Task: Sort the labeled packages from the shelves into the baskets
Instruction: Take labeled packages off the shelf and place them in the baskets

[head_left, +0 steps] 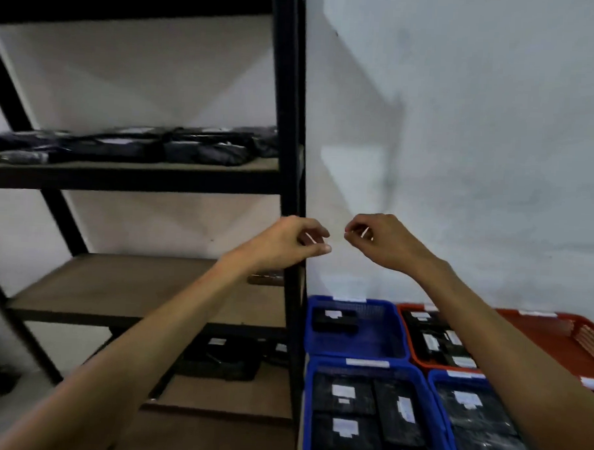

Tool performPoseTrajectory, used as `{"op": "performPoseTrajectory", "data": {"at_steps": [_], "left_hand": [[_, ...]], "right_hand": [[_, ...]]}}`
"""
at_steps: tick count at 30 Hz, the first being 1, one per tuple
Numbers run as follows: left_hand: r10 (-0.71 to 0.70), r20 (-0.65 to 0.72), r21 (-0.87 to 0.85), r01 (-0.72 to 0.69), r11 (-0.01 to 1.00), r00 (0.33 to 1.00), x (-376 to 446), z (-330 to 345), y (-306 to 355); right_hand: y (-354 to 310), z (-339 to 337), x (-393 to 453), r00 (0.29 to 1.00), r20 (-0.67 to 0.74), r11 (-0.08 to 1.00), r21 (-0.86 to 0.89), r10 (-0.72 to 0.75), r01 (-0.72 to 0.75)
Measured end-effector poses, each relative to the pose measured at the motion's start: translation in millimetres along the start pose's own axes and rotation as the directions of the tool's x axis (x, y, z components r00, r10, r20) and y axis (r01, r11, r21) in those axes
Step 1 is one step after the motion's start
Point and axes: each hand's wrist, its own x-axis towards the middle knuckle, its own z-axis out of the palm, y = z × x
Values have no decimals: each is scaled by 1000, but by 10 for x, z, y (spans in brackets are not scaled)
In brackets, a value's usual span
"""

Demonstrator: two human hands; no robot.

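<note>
1. Two bare forearms reach up from the bottom edge. Below the right hand (380,242), nearest of all, sit two blue plastic mesh baskets (310,395) side by side, each with a white tag on its far rim.
2. They hold flat black plastic-wrapped packages (344,393) with small white labels, lying face up and touching one another.
3. Beyond them, still below the right hand, stand a third blue basket (396,328) with one labeled black package and a red plastic basket (536,330) with several.
4. The left hand (288,239) has curled fingers pinching a thin white sliver; the right hand pinches a similar one. The hands are near each other, not touching.
5. Behind and left of the left hand stands a black metal shelf rack with brown boards (292,177).
6. More labeled black packages lie below the left forearm on a low board, and dark wrapped bundles (139,146) lie above the left hand; blur hides detail.
</note>
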Motion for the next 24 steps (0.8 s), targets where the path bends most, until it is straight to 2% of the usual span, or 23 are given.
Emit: {"op": "performPoseTrajectory", "data": {"at_steps": [7,13,17,21,24], "left_hand": [[-66,-294,97,99,990,954,-417,-1185,-384],[-69,-499,193,188,963,864,-310,-1757,-929],[-61,-487,330,249,910,871,-29,-2021,-1265],[-57,-409,392,232,890,911,201,-2164,-1466],[-53,-326,476,212,854,944,319,-2155,-1566]], "right_hand": [[-1134,-64,626,978,-34,978,-6,-207,207],[-1611,131,1452,971,-73,971,-95,-226,218],[-1729,297,2003,991,-58,980,-165,-120,109],[-1787,486,2256,996,32,982,-171,86,-79],[-1791,604,2312,981,91,954,-264,172,-143]]}}
